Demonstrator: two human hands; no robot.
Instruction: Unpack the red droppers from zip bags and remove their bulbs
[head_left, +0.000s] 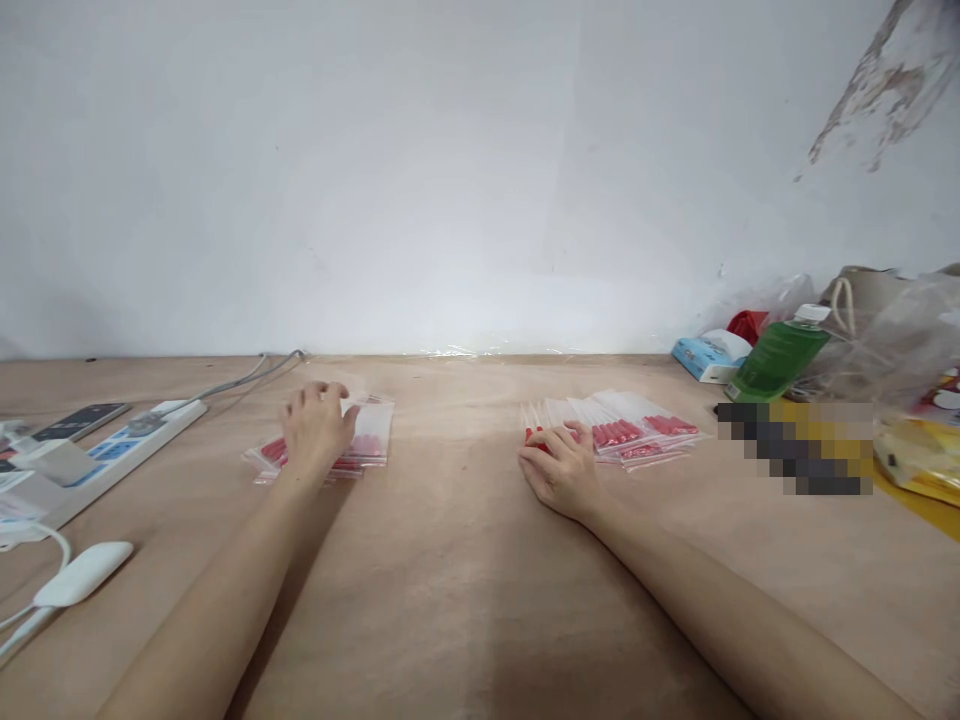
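On the left of the table, my left hand (315, 430) hovers over or lightly touches a pile of small clear zip bags (376, 432) with red pieces inside. Its fingers are apart and bent, and nothing shows between them. My right hand (561, 468) rests on the table at the near left end of another fanned stack of zip bags (637, 425), also holding red pieces. Its curled fingers close around thin pale sticks with red ends (534, 434). The fingers partly hide these sticks, and I cannot tell whether they lie inside a bag.
A white power strip (142, 445), a phone (82, 422) and a white plug-like device (86, 574) lie at the left. At the right stand a blue tissue pack (705, 358), a green bottle (780, 355) and plastic bags (862, 350). A wall (465, 180) borders the table's back.
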